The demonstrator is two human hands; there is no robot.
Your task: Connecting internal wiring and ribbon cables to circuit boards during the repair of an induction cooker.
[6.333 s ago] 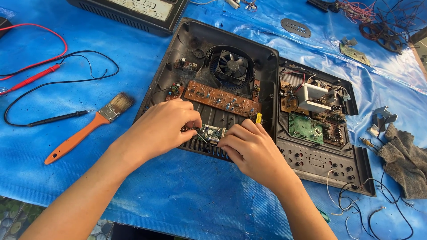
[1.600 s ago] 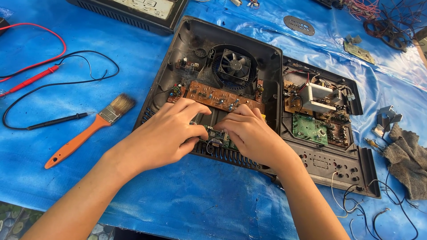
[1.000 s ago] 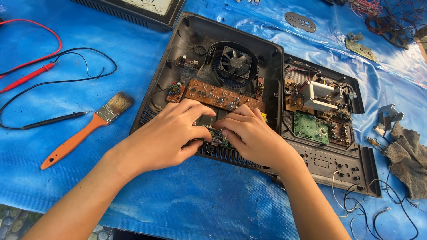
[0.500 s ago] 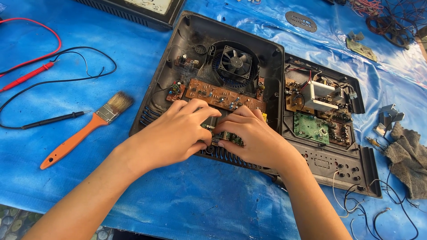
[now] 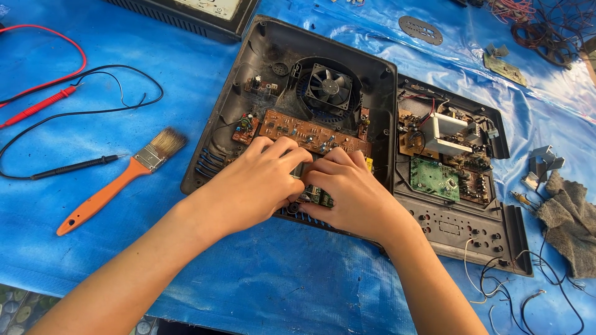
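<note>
Matt, dusty black plastic forms the open casing [image 5: 248,124]. Left of it lies a brush [image 5: 118,180] (glossy orange handle, metal ferrule, bristles); beneath it, crinkled glossy blue tarp [image 5: 279,291].

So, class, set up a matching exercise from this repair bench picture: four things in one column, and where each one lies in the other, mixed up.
Things
1. paintbrush
2. cooling fan
3. grey rag
4. small green board

Places
A. at the right edge of the blue sheet
B. between the left hand and the right hand
C. on the blue sheet, left of the open black case
D. inside the black case, above the long brown board

Pairs: 1-C, 2-D, 3-A, 4-B
</note>
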